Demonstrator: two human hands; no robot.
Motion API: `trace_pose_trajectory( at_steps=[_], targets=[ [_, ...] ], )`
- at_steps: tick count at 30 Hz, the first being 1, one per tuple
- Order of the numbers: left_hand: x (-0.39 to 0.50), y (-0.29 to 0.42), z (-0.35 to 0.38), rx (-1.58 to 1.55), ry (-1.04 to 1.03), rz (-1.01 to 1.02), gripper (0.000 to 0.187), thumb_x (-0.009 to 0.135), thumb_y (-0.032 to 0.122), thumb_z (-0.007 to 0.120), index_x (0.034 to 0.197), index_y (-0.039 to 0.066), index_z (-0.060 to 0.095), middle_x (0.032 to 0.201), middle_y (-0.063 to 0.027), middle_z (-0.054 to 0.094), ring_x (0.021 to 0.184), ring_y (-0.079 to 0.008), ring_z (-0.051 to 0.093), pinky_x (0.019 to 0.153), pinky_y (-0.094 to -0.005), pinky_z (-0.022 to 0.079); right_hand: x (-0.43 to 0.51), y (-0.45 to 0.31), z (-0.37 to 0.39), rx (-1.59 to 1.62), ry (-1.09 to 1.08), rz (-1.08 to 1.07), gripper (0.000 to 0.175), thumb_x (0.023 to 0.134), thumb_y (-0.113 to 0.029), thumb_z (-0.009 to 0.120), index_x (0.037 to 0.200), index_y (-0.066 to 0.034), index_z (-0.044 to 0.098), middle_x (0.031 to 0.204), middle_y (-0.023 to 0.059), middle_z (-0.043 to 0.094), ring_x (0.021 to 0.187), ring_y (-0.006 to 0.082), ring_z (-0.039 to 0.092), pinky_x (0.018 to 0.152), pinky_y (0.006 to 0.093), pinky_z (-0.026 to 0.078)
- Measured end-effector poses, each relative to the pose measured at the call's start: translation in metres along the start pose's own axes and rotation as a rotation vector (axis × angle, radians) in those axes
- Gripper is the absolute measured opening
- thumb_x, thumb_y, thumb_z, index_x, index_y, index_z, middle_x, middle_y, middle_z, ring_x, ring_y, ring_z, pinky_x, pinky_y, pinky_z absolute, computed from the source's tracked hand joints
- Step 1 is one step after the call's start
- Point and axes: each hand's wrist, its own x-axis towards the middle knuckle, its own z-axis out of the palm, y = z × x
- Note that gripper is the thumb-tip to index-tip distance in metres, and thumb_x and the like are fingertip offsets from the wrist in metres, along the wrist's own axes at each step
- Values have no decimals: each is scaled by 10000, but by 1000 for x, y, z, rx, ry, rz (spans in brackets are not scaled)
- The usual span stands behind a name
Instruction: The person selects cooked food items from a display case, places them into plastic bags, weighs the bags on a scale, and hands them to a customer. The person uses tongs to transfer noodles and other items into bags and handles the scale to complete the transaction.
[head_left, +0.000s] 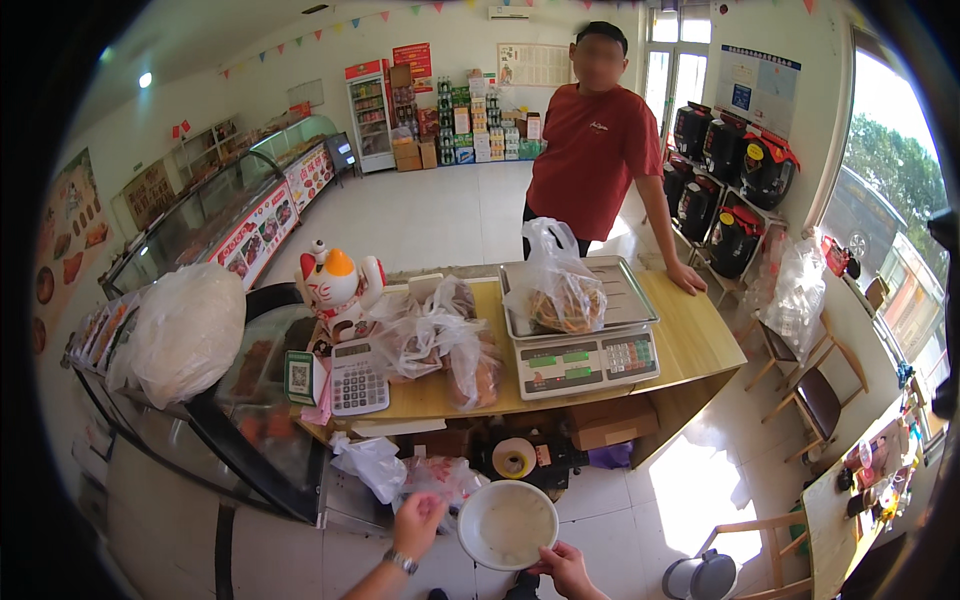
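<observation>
My right hand (566, 570) grips the near right rim of a white round bowl (510, 521), which looks bare inside. Left of the bowl, my left hand (421, 517) reaches toward thin plastic bags (442, 480) below the counter; its fingertips are blurred, so whether they pinch a bag is unclear. A metal watch circles the left wrist. On the wooden counter (694, 319), a digital scale (589, 367) with a steel tray carries a knotted plastic bag of food (568, 304). Several filled plastic bags (450, 345) lie left of it.
A person in a red shirt (596, 150) stands across the counter, one hand on its top. A calculator (360, 379), a code stand (304, 379) and a lucky cat figure (337, 289) occupy the counter's left end. A glass display case (270, 420) adjoins it. A lidded bin (701, 576) stands at lower right.
</observation>
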Motion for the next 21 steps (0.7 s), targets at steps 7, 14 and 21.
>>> trace_pose_trajectory(
  at_steps=[7,14,21],
  targets=[
    [-160,-36,-139,-397,83,-436,212,956,206,702,1090,51,648,1083,-167,699,988,-307,691,881,-492,563,-16,26,138,-343,-305,83,258,1006,-211,672,1059,41,645,919,121,715,769,213,728,754,356,640],
    [-222,-58,-300,-621,522,-272,261,917,26,732,1081,-62,548,985,-173,692,803,-282,739,715,-394,655,-59,136,337,-486,-528,63,256,991,-185,689,1075,52,640,920,151,716,761,248,734,741,382,636],
    [-296,-58,-468,-841,843,-270,161,923,22,693,1005,-24,563,907,-152,697,749,-266,731,704,-422,657,-96,238,495,-682,-896,146,285,1032,-204,632,1106,72,620,1049,182,712,855,272,735,806,388,630]
  ],
)
